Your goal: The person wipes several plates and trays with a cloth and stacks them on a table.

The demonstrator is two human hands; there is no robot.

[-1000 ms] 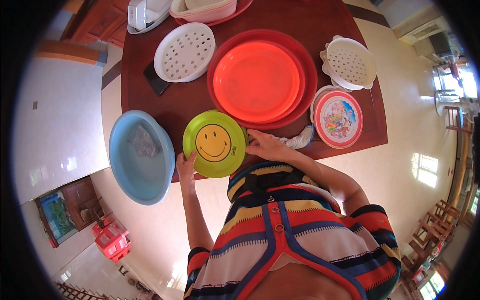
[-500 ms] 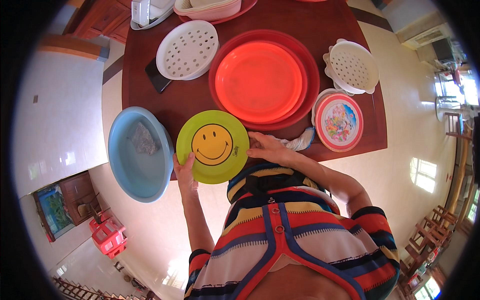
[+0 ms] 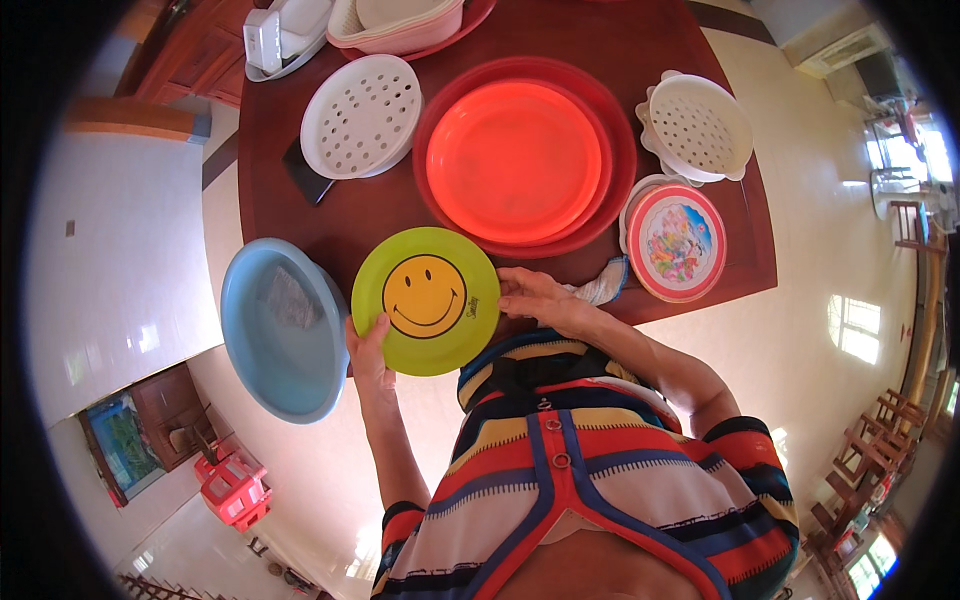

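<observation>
A round green plate with a yellow smiling face is held between my two hands, at the table's near edge. My left hand grips its lower left rim, the thumb on top and the other fingers out of sight behind it. On the opposite rim, my right hand is closed on the edge, its lower fingers partly hidden. Just left of the plate is a light blue basin with a crumpled grey cloth inside. A white and blue cloth lies beside my right hand.
On the dark red table are a large red basin holding an orange-red one, a white strainer, a cream strainer and a pink-rimmed picture plate. A black flat object lies partly under the white strainer.
My view has shifted slightly, so the table things sit a little differently in the picture. Both hands keep their hold on the green plate.
</observation>
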